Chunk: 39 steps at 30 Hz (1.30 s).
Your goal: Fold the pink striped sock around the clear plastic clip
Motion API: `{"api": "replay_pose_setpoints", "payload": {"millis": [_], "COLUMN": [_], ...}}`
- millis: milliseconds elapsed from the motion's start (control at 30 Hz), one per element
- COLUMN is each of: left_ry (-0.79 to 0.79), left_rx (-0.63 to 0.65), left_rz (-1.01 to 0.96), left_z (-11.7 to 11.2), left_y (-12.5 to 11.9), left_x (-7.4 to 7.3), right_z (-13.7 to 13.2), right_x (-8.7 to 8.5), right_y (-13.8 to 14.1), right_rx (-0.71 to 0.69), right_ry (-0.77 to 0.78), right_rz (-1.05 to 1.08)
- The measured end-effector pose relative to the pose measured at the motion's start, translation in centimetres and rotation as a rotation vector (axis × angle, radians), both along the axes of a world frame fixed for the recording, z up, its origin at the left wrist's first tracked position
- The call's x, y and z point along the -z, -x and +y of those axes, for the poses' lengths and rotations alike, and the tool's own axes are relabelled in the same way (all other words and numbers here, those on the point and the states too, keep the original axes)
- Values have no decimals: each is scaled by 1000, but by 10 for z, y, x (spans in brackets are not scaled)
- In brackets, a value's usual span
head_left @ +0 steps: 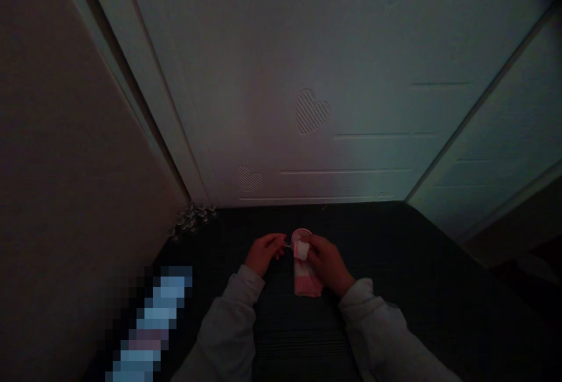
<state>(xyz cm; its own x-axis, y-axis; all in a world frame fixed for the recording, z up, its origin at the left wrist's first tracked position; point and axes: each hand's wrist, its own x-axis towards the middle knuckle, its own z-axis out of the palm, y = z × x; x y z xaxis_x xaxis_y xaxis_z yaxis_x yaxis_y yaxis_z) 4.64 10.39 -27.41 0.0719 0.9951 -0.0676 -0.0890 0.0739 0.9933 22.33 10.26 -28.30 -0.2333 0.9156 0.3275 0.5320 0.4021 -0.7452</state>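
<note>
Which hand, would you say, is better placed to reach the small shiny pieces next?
Probably the left hand: it is nearer the small shiny pieces, though it seems to pinch a thin item, while the right hand holds the pink-and-white cloth.

Pink-and-white piece looks like soft matt cloth; sleeves, matt fabric; tabletop, matt with fine wood-like grain; pale panel, smooth, low sheen, with ridged hearts; small corner pieces, glossy and metal-like.

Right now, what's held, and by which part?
Right hand: the pink-and-white cloth, pinched near its far end. Left hand: at something small beside it; too dim to tell what, or whether held.
</note>
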Motion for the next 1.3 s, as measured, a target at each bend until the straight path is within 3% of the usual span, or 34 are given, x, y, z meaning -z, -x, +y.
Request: {"api": "replay_pose_setpoints", "payload": {"millis": [267, 433, 600, 767, 933, 1300], "left_ry": [69, 135, 164, 183, 193, 205], "left_rx": [62, 25, -9, -37, -70, -136], "left_rz": [-158, -312, -327, -325, -363, -412], "left_z": [1, 0, -1, 0, -1, 0], "left_y": [5, 3, 2, 4, 3, 3], "left_x": [3, 2, -1, -2, -4, -4], "right_z": [1, 2, 1, 0, -4, -8], "right_x": [-5, -11, -14, -14, -17, -19], "right_y": [3, 2, 0, -3, -1, 2], "right_rx": [-114, -202, -263, -189, -231, -89], "right_ry": [118, 133, 192, 160, 62, 156], "right_rz": [210, 282, 344, 416, 358, 328]}}
